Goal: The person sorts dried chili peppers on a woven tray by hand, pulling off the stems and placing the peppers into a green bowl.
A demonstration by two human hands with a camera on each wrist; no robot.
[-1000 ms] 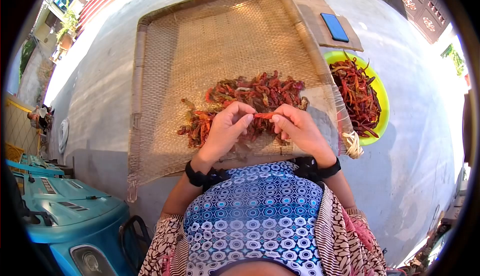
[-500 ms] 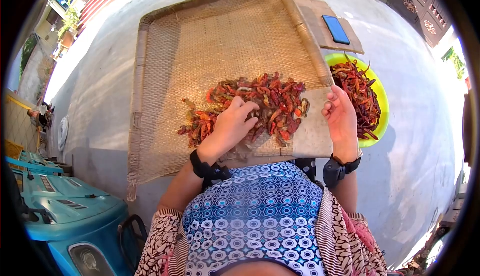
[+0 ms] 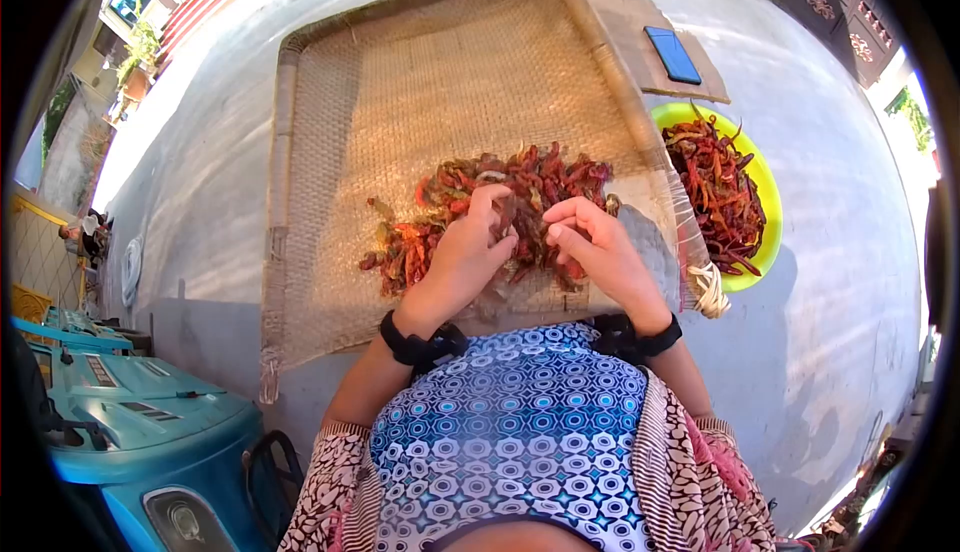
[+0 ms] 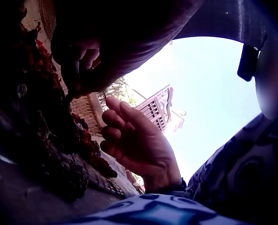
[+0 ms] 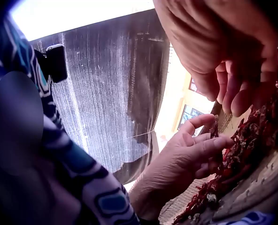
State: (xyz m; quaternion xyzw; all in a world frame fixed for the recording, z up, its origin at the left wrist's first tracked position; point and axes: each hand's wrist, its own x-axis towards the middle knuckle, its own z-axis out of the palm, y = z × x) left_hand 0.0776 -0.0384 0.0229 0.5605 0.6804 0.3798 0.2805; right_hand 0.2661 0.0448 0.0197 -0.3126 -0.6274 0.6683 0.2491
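Note:
Dried red and brown peppers (image 3: 570, 184) lie in a loose heap on a woven tray (image 3: 450, 82). Over the heap, the left hand (image 3: 455, 264) pinches a small dark pepper, which the right wrist view shows upright between thumb (image 5: 209, 146) and forefinger as a shrivelled pepper (image 5: 215, 129). Just to the right, the right hand (image 3: 608, 260) hovers above the peppers, its fingers loosely bent with nothing between them. In the left wrist view the right hand (image 4: 141, 140) also looks empty, apart from the left hand (image 4: 125, 47).
A yellow-green bowl (image 3: 770, 207) full of red peppers stands right of the tray. Behind it, a blue phone (image 3: 672, 55) lies on cardboard (image 3: 630, 37). At the lower left is a teal vehicle (image 3: 170, 422); a coiled white hose (image 3: 131, 270) lies farther back.
The red pepper both hands held a second ago is no longer between them. The right hand, by the bowl half a second ago, has moved back left beside the left hand, which has lifted a dark pepper.

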